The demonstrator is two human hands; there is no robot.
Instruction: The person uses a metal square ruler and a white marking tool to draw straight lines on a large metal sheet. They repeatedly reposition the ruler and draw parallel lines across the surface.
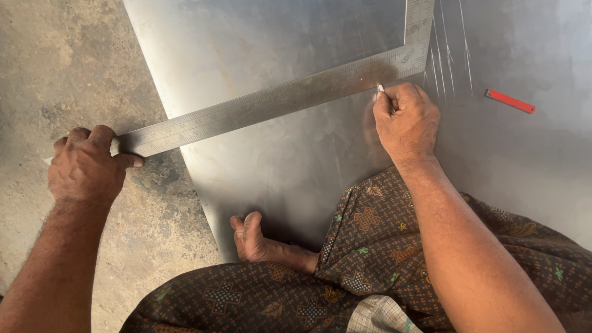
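Landmark: steel square, L-shaped, lying flat on the metal sheet.

No packages or signs. Only markings are the graduation scales along both square arms, too fine to read.

Square: long arm runs diagonally, low end left, rising to the corner at upper right; short arm goes from the corner up out of view. Low end overhangs the sheet's left edge onto the concrete floor. Dull grey steel, with a brownish rust patch near the corner.

Left hand: closed over the square's low end, thumb along its lower edge, pinning it down.

Right hand: just below the corner, fingers curled tight, pinching a small pale scriber, tip at the long arm's lower edge.

Sheet: bright, smooth, blotchy reflections. Thin scratched lines fan out right of the corner.

Red marker: further right of the corner, lying on the sheet, well apart from the right hand.

Bare foot rests on the sheet's near edge, below the long arm. Patterned brown cloth covers the legs.
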